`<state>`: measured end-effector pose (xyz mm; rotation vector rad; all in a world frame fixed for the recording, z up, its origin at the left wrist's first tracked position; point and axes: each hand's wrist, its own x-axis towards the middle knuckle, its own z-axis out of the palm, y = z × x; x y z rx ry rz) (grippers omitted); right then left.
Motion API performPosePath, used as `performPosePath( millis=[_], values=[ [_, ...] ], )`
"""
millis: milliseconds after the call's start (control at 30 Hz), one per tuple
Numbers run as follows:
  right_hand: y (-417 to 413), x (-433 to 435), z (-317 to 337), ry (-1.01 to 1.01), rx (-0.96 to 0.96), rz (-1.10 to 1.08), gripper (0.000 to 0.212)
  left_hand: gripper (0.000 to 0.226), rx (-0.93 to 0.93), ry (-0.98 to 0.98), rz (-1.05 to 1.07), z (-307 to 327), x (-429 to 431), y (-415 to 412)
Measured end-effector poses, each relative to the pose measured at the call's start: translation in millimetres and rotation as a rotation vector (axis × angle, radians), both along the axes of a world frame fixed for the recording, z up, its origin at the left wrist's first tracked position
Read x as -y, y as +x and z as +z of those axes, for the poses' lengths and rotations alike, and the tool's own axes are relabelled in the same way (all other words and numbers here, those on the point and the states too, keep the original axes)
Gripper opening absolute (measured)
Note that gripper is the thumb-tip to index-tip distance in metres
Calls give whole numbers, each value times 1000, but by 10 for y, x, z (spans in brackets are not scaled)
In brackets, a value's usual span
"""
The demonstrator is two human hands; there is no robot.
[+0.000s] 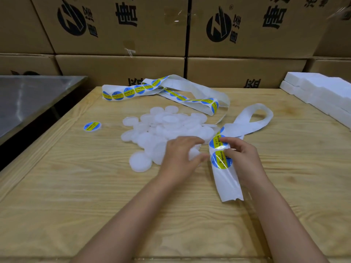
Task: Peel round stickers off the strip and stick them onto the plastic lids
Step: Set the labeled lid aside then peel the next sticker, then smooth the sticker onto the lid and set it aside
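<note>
A heap of translucent white plastic lids [163, 128] lies mid-table. My left hand [180, 158] grips one lid [193, 154] at the heap's near edge, between thumb and fingers. My right hand [241, 158] pinches the white backing strip [228, 179] beside its blue-and-yellow round stickers [220, 160]. The strip's bare end hangs toward me. The rest of the strip [161, 90] loops across the far side of the table with several stickers on it. One lid with a sticker on it [92, 126] lies apart at the left.
The wooden table [95, 186] has a raised rim. Stacked cardboard boxes [123, 25] stand behind it. A steel surface [28, 97] lies at the left, and white foam slabs [319, 92] sit at the far right.
</note>
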<state>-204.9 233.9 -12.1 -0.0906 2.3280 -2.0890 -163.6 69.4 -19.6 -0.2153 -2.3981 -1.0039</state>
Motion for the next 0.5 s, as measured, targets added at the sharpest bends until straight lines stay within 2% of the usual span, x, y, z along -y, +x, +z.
performPosePath(
  millis=[133, 267, 333, 500],
  values=[
    [30, 10, 27, 11, -25, 19, 36, 44, 50, -109, -9, -117, -220, -31],
    [58, 48, 42, -64, 6, 46, 20, 42, -24, -110, 43, -165, -197, -18],
    [66, 73, 43, -39, -10, 42, 14, 38, -65, -100, 59, -165, -203, -1],
    [93, 92, 53, 32, -41, 22, 14, 31, -99, -94, 43, -149, -242, 9]
  ],
)
